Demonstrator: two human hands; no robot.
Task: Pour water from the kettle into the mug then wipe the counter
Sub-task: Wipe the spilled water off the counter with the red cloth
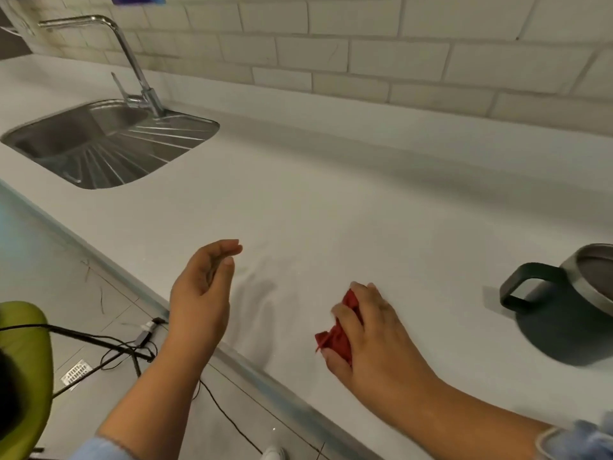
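My right hand (pixel 373 330) presses a crumpled red cloth (pixel 338 333) flat against the white counter (pixel 315 194), close to its front edge. My left hand (pixel 202 287) hovers above the counter's front edge to the left, palm turned inward, fingers loosely curved and holding nothing. A dark mug (pixel 564 313) with a steel rim and a black handle stands on the counter at the right edge of the view, handle pointing left toward the cloth. No kettle is in view.
A steel sink (pixel 109 141) with a drainboard and a tall tap (pixel 132 61) sits at the back left. A tiled wall runs behind the counter. Below, on the floor, lie black cables (pixel 126 346), a drain grate and a green seat (pixel 23 360).
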